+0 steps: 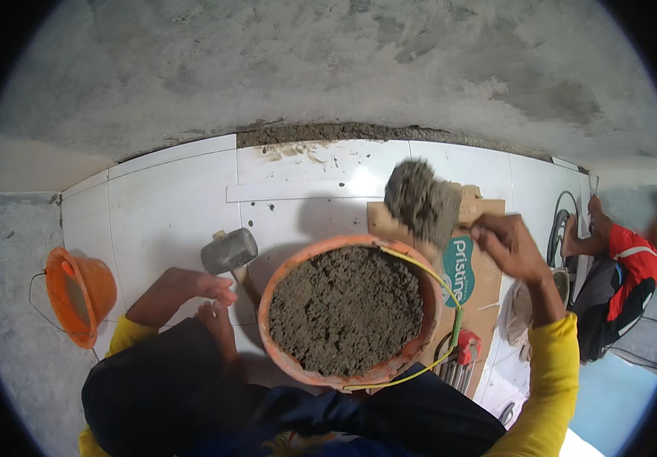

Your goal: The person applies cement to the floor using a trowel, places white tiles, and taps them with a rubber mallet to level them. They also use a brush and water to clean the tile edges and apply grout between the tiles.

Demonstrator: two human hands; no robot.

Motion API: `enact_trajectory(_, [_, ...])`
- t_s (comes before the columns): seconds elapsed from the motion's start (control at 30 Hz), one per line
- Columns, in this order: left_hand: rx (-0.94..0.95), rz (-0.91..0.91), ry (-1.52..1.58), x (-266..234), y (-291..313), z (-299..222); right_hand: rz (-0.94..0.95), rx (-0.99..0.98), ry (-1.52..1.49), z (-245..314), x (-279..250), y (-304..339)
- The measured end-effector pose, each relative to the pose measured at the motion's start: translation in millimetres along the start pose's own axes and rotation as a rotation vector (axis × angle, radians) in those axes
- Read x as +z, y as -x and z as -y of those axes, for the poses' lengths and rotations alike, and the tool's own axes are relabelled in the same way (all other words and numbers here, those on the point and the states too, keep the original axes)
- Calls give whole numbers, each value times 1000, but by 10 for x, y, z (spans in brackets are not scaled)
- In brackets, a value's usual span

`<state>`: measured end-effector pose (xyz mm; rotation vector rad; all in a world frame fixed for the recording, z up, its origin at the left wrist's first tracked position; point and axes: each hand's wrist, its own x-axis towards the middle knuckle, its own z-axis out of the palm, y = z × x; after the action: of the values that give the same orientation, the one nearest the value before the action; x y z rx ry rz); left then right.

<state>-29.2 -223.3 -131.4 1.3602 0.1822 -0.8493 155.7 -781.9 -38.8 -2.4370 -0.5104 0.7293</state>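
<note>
Held up over the floor to the far right of a bucket is a trowel [444,219], its blade heaped with wet grey mortar [410,190]. My right hand [513,247] is closed round its handle. The orange bucket [264,316] stands in front of me, nearly full of mortar [347,312], its yellow-green handle [456,327] lying over to the right. My left hand [200,288] hovers by my knee, fingers loosely bent and holding nothing. Close to it, a rubber mallet [229,251] with a dark head lies against the bucket's left side.
White tiles [168,202] cover the floor up to a mortar-filled gap [321,134] along the grey wall. Cardboard [488,217] and a red-topped tool [468,347] lie right of the bucket. A tipped orange bucket [100,289] is at left. Another person [633,266] crouches at far right.
</note>
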Motion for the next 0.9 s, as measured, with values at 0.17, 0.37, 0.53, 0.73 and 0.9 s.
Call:
enact_trajectory(0.17, [-26,-120,3,148,169,-36,-569,-295,430,-878,215,-947])
enact_trajectory(0.37, [-97,-126,-13,209,163,-116,-759,-46,497,-1312,929,-973])
enact_trajectory(0.53, [-110,-143,-22,160,169,-88,-582,-47,493,-1266,1322,-812])
enact_trajectory(0.73, [-98,-118,-21,112,121,-22,-577,-9,519,-1313,1213,-1091])
enact_trajectory(0.9, [-84,-94,-33,79,114,-62,-702,93,498,-1487,980,-942])
